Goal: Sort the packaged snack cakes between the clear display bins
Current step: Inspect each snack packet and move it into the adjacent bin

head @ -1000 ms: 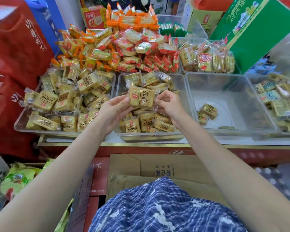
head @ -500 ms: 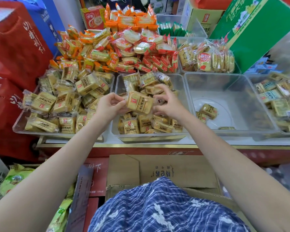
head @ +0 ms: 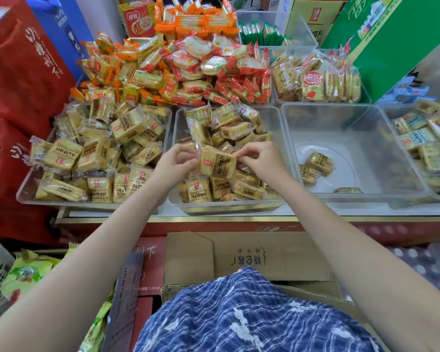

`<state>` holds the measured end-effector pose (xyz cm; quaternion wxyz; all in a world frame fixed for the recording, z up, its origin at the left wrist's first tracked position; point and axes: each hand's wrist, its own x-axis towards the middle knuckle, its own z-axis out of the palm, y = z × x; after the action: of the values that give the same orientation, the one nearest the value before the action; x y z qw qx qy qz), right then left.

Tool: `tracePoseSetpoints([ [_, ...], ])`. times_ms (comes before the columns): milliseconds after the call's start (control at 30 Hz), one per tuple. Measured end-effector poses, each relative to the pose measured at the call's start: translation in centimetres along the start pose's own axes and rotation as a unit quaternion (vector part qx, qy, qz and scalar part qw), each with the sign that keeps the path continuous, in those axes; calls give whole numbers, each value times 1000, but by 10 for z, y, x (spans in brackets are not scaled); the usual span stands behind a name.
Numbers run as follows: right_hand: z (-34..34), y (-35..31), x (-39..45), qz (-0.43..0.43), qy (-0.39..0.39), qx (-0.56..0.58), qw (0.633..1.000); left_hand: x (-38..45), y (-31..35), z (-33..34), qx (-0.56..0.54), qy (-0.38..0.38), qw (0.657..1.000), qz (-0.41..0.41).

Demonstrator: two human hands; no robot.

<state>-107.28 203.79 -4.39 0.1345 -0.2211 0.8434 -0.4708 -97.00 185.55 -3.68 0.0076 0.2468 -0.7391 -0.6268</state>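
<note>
A yellow packaged snack cake (head: 217, 162) is held between both hands above the middle clear bin (head: 226, 203), which holds several like packets. My left hand (head: 174, 163) pinches its left edge and my right hand (head: 258, 161) pinches its upper right corner. The left clear bin (head: 27, 188) is heaped with the same yellow cakes. The bin to the right (head: 366, 123) holds only three small packets (head: 319, 163) on its floor.
Behind the bins lie piles of orange and red-wrapped snacks (head: 201, 64) and a bin of cracker packs (head: 318, 82). A far-right bin (head: 432, 146) holds pale packets. A green carton (head: 391, 39) stands at back right, red bags (head: 18, 80) at left, cardboard boxes (head: 252, 255) below the counter.
Both hands have lifted the yellow cake slightly and turned it from lying wide to standing more upright, with the fingers shifting to pinch its edges. The view has tilted a little.
</note>
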Motion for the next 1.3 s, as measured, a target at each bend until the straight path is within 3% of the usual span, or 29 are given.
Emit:
tracePoseSetpoints([
  [133, -5, 0, 1, -50, 12, -73, 996, 5, 10, 3, 13, 17, 999, 46],
  [267, -9, 0, 2, -102, 35, -104, 989, 5, 13, 8, -16, 21, 999, 35],
  [500, -23, 10, -1, -99, 71, -62, 991, 8, 22, 29, -20, 13, 999, 36],
  [600, -38, 19, -3, -56, 111, -19, 992, 15, 28, 43, 8, 11, 999, 41],
  [667, -56, 33, -2, -1, 189, 36, 981, 21, 29, 50, 37, 33, 998, 50],
  [767, -88, 63, 3, 138, 305, 113, 936, 30, 25, 60, 135, 34, 988, 59],
  [867, -107, 98, 3, 250, 351, 110, 896, 37, 18, 76, 258, -19, 964, 57],
  [1000, -106, 141, 3, 366, 289, 82, 881, 39, 10, 94, 357, -105, 927, 42],
  [1100, -106, 139, 8, 387, 187, 29, 902, 38, 3, 96, 392, -145, 908, 28],
  [1233, -107, 102, 9, 292, 147, -118, 938, 36, -9, 95, 452, -207, 867, 21],
  [1300, -101, 83, 12, 221, 117, -125, 960, 37, -15, 97, 441, -194, 876, 14],
])
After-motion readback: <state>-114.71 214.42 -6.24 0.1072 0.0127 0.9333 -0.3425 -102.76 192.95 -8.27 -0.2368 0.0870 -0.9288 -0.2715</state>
